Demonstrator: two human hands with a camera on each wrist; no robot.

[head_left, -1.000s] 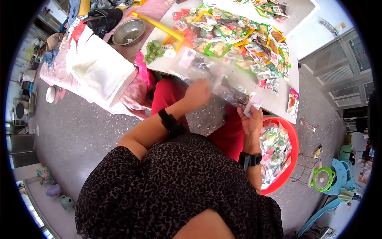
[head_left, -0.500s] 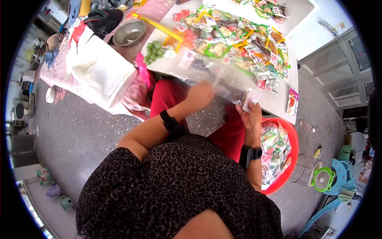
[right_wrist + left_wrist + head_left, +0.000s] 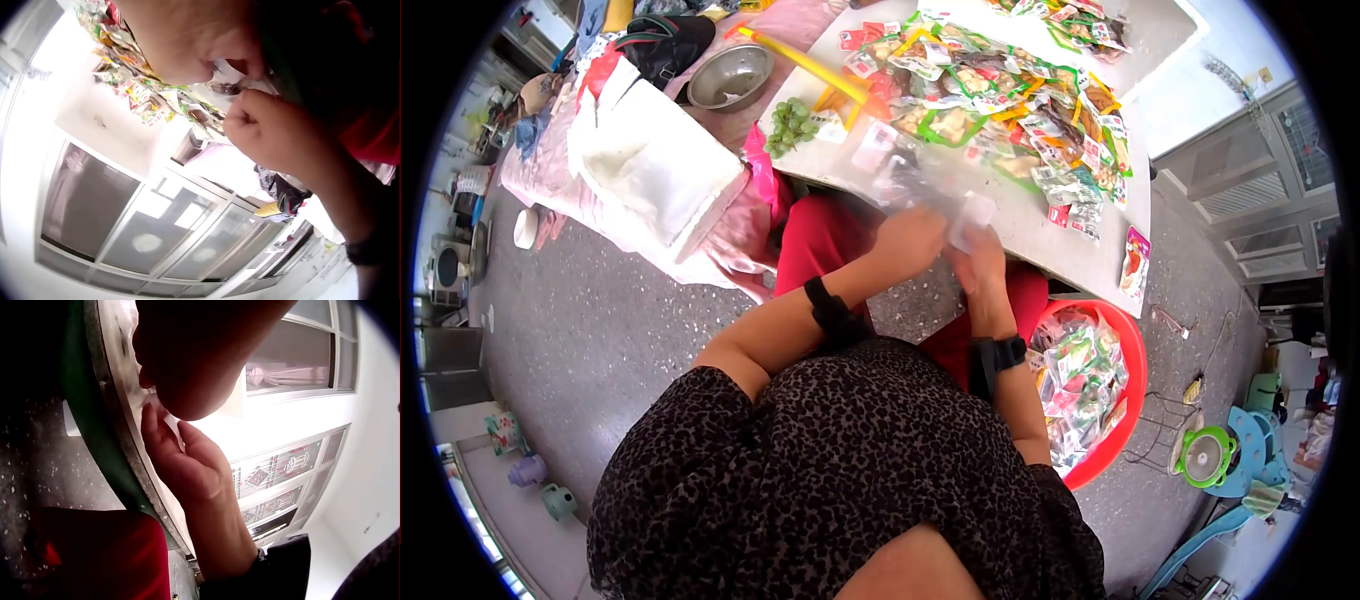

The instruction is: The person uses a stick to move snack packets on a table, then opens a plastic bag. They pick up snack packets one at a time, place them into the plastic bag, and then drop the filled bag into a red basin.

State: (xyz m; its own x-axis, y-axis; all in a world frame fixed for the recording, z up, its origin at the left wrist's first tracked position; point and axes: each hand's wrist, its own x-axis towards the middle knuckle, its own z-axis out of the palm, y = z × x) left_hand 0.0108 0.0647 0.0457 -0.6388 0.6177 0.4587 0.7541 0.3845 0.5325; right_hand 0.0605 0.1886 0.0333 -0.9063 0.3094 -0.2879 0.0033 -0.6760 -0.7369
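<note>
In the head view my left hand point(image 3: 912, 240) and right hand point(image 3: 980, 262) are close together at the near table edge. Curled fingers of the left hand grip a clear plastic packet point(image 3: 905, 180) with dark contents, blurred here. The right hand pinches its other end, by a white label point(image 3: 973, 210). From the left wrist, the right hand point(image 3: 187, 462) shows thumb and fingertips drawn together at the plastic. In the right wrist view the left hand point(image 3: 269, 131) is curled at the packet point(image 3: 225, 87), partly hidden by the right hand point(image 3: 194, 44).
Many filled food packets point(image 3: 1000, 90) cover the white table point(image 3: 1080, 260). Green grapes point(image 3: 790, 127) and a yellow stick point(image 3: 800, 65) lie at its left. A red tub point(image 3: 1135, 370) of packets stands at right. A metal bowl point(image 3: 730, 78) and white box point(image 3: 650, 170) sit on pink cloth.
My right hand has moved left, bringing its end of the packet close to the left hand. The left hand has shifted slightly right. The packet, stretched out between them before, is now gathered.
</note>
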